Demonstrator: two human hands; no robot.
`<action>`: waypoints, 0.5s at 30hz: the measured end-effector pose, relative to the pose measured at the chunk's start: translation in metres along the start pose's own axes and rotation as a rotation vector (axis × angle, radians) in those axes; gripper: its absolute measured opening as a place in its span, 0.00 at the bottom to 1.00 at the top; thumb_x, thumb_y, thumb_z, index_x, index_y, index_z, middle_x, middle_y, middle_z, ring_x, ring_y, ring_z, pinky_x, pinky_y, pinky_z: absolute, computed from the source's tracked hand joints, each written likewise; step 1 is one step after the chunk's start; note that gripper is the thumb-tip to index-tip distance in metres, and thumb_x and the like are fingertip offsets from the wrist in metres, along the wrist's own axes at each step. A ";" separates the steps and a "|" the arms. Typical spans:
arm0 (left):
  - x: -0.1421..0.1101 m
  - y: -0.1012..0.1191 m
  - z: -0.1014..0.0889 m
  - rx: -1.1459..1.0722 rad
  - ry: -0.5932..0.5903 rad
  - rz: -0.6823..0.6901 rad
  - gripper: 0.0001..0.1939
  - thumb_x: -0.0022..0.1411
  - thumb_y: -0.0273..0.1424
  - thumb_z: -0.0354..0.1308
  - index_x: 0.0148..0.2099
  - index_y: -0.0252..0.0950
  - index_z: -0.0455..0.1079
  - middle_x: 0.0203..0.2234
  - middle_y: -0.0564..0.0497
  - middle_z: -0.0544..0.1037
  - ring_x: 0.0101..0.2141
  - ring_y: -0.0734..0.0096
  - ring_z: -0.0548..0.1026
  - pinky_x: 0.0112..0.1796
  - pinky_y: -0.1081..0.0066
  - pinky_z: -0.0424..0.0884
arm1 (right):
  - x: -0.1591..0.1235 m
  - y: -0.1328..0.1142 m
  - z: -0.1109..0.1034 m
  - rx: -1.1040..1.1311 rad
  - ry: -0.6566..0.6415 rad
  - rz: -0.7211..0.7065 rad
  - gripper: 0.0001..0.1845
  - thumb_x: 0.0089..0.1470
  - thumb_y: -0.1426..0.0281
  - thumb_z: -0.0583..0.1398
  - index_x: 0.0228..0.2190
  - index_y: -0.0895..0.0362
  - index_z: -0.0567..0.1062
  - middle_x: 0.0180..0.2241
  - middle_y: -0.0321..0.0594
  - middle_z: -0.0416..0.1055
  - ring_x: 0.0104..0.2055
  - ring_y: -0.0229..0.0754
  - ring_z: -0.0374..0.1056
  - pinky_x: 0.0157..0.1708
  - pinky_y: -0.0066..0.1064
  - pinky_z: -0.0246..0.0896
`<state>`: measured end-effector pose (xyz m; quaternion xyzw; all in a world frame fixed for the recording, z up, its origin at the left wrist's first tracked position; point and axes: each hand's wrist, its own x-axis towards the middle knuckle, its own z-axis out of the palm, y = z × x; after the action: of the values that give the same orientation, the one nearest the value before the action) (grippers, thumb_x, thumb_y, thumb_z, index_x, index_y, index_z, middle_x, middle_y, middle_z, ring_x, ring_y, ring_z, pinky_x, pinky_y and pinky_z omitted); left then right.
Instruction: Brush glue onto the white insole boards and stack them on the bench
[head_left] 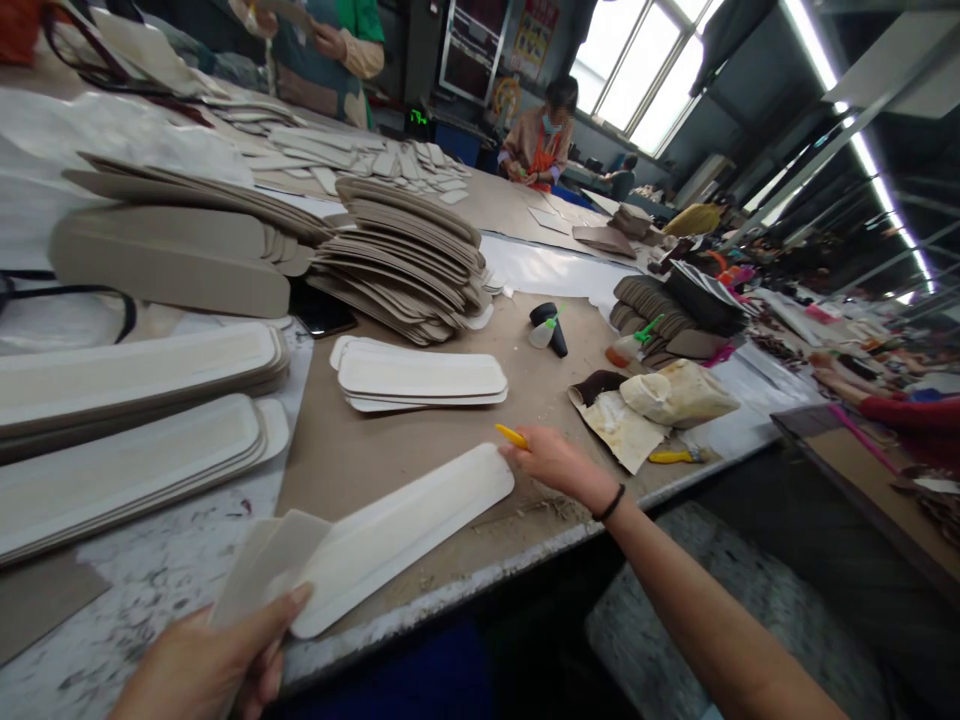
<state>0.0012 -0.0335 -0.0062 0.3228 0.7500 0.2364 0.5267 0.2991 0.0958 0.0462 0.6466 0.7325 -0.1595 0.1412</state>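
Note:
A long white panel point(409, 535) with rounded ends lies slantwise near the table's front edge. My left hand point(217, 640) pinches a few thin pale sheets point(281, 550) between thumb and fingers, over the panel's left end. At the panel's far right end, my right hand point(559, 462) is closed around a yellow-handled tool point(511, 436). Its yellow end sticks out past the fingers; the rest is hidden in the hand, so I cannot make out its kind. Just behind the panel, a small stack of similar white panels point(424, 375) lies flat.
Stacks of white-faced panels point(135, 455) lie at left, with brown stacks point(409, 260) behind. Two small bottles point(541, 333) point(626, 348), a stained cloth point(679, 395) and a yellow-handled brush point(671, 457) are to the right. Co-workers point(536, 145) are across the table.

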 end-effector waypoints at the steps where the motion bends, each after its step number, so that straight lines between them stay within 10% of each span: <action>1: -0.001 0.000 -0.001 -0.035 -0.009 -0.006 0.27 0.45 0.49 0.59 0.04 0.42 0.60 0.03 0.52 0.62 0.12 0.71 0.58 0.24 0.66 0.61 | -0.002 0.001 0.003 0.055 0.014 -0.008 0.18 0.63 0.62 0.51 0.37 0.61 0.75 0.33 0.45 0.76 0.36 0.43 0.70 0.31 0.28 0.56; 7: -0.007 0.005 -0.014 -0.253 -0.184 -0.069 0.28 0.38 0.54 0.65 0.08 0.37 0.62 0.07 0.53 0.62 0.15 0.76 0.58 0.22 0.73 0.56 | -0.010 0.008 0.018 0.790 -0.170 0.022 0.20 0.50 0.56 0.61 0.19 0.57 0.64 0.14 0.28 0.57 0.16 0.31 0.51 0.17 0.24 0.45; 15: -0.012 0.015 -0.031 -0.455 -0.281 -0.188 0.29 0.27 0.51 0.70 0.06 0.38 0.56 0.07 0.56 0.57 0.15 0.79 0.54 0.19 0.75 0.57 | -0.027 0.000 0.034 1.523 -0.271 0.053 0.30 0.29 0.52 0.72 0.22 0.58 0.64 0.16 0.25 0.57 0.15 0.25 0.47 0.13 0.19 0.40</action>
<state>-0.0211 -0.0327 0.0223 0.1547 0.6241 0.3017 0.7040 0.3023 0.0571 0.0264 0.5577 0.3814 -0.6934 -0.2503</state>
